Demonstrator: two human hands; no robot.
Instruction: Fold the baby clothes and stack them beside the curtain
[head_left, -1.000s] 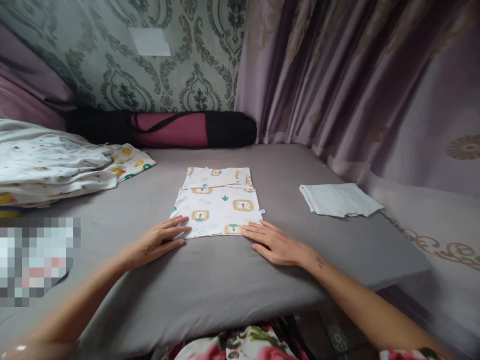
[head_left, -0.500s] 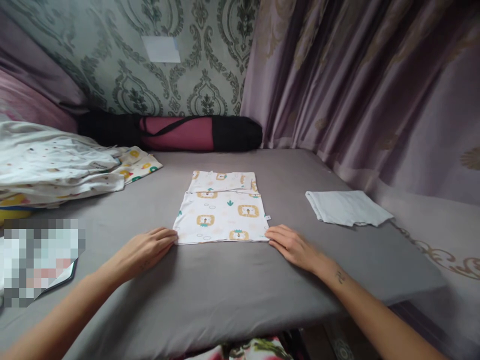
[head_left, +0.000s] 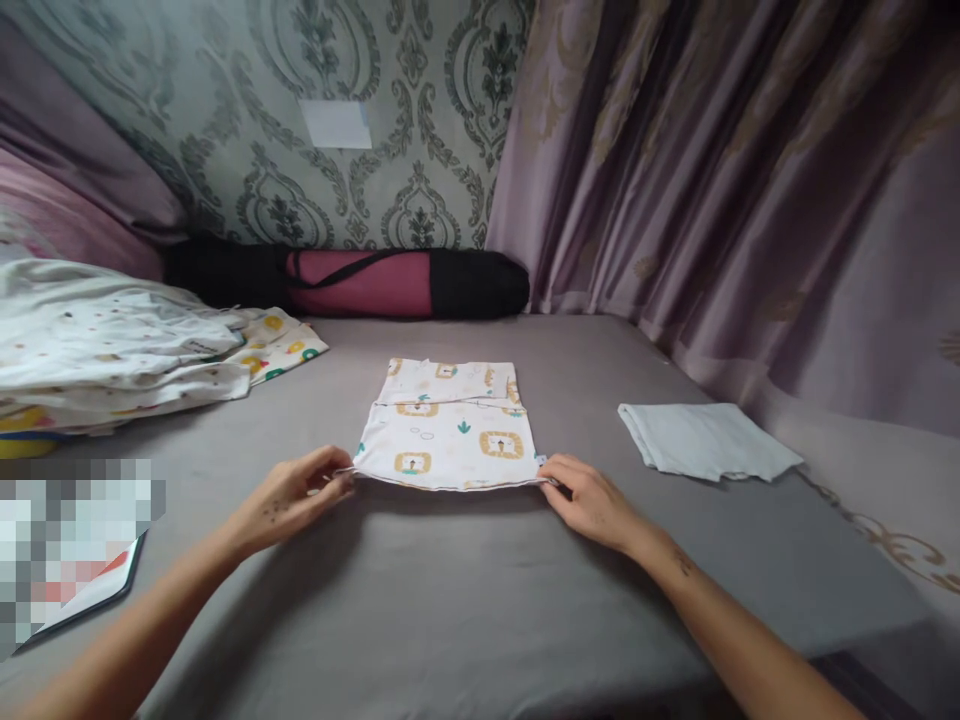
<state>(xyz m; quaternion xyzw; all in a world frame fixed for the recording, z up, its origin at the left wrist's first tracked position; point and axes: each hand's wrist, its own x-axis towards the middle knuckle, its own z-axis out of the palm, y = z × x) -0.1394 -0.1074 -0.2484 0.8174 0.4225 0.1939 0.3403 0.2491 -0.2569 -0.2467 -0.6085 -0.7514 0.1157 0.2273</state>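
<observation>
A white cloth (head_left: 442,450) with a print of tan lion faces and small green leaves lies on the grey-covered surface, its far part folded over in a flap. My left hand (head_left: 307,490) pinches its near left corner between thumb and fingers. At the near right corner, beside a small white tag, my right hand (head_left: 589,497) pinches the cloth too. Between my hands the near edge is raised a little and sags in the middle. The far part rests flat.
On the right lies a folded pale cloth (head_left: 705,440). To the left are a heap of white printed fabric (head_left: 127,330) and a partly blurred-out flat object (head_left: 82,570). A black and maroon long bag (head_left: 360,283) lies along the wall; purple curtains (head_left: 712,150) hang at right.
The near edge of the lion-print cloth has come up off the surface, with both hands pinching its corners. Before, the hands lay at those corners with the edge flat. The view has tilted slightly upward.
</observation>
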